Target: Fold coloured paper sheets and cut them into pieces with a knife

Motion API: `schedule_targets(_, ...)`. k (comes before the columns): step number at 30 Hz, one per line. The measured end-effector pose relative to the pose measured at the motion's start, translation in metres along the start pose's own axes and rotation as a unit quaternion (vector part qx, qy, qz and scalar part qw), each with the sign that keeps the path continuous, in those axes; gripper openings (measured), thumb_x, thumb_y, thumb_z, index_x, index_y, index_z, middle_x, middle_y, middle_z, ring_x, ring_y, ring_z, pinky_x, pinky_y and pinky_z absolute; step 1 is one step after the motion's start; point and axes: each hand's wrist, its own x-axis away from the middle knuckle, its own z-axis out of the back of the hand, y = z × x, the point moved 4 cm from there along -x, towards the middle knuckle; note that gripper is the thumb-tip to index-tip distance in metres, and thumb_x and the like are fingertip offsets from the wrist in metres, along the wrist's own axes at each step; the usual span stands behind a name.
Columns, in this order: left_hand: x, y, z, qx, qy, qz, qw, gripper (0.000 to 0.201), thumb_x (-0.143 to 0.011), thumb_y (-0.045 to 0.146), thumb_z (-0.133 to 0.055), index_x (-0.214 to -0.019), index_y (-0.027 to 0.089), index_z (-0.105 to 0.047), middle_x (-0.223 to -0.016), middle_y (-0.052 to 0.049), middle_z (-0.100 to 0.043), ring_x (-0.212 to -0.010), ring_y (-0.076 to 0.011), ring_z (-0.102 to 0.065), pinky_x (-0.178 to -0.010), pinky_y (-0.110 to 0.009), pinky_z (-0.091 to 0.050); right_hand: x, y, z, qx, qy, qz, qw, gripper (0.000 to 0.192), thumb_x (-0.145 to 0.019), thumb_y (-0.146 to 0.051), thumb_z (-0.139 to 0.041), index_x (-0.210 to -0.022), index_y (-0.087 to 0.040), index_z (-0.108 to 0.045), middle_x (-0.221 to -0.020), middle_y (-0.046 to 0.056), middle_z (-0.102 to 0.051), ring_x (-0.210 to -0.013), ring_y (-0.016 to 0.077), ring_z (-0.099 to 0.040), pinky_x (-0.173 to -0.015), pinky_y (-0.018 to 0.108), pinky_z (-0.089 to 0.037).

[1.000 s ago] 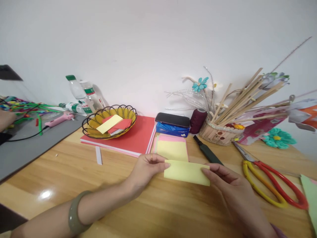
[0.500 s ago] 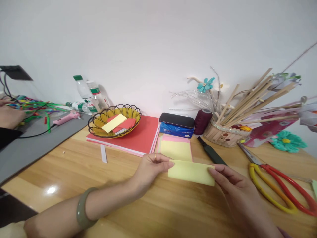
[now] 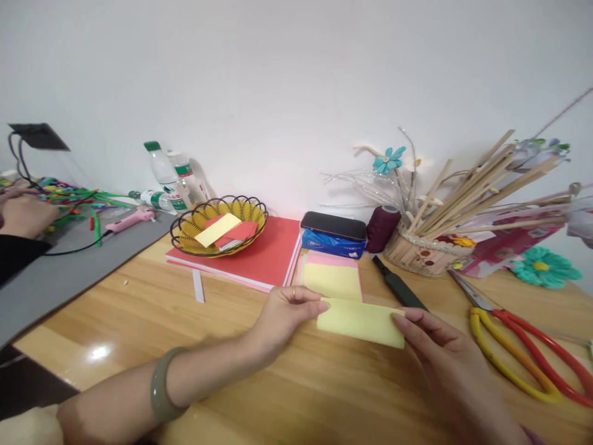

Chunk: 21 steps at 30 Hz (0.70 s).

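Observation:
A strip of yellow paper (image 3: 361,322) is stretched between my two hands, a little above the wooden table. My left hand (image 3: 290,315) pinches its left end between thumb and fingers. On the other end, my right hand (image 3: 438,340) has a similar pinch. Whether the strip is folded or a single layer I cannot tell. Just behind it lies a stack of yellow and pink paper sheets (image 3: 331,279), partly covered by the strip and my left fingers. To the right of that stack rests a dark green flat-handled tool (image 3: 398,287).
Large scissors (image 3: 504,334) lie at right. A yellow basket (image 3: 183,238) holding paper pieces stands on red sheets (image 3: 278,253). Behind are a blue tissue pack (image 3: 331,243), a thread spool (image 3: 383,228) and a wooden planter (image 3: 417,256). Another person's hand (image 3: 30,213) is at far left, near a pink glue gun (image 3: 130,219).
The view has shifted slightly, so everything sits a little further right. My hands keep the same hold on the yellow paper strip. At far left, the other person's hand has moved slightly.

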Motion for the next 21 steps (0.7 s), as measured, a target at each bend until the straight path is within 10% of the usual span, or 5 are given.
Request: schedule_targets(21,0.001,0.008,-0.003,-0.02,-0.002,-0.046,0.999,0.011,-0.056,0.023,-0.079,-0.058,0.016,-0.07,-0.066,0.001,-0.059,-0.064,-0.0088,-0.051,-0.064,-0.021,-0.038,-0.005,-0.005,0.008,0.084,0.007,0.071,0.994,0.031,-0.052,-0.045,-0.076,-0.071,-0.022,-0.067,-0.074,-0.001,-0.067,-0.069,0.015,-0.058,-0.058,0.022,-0.046)
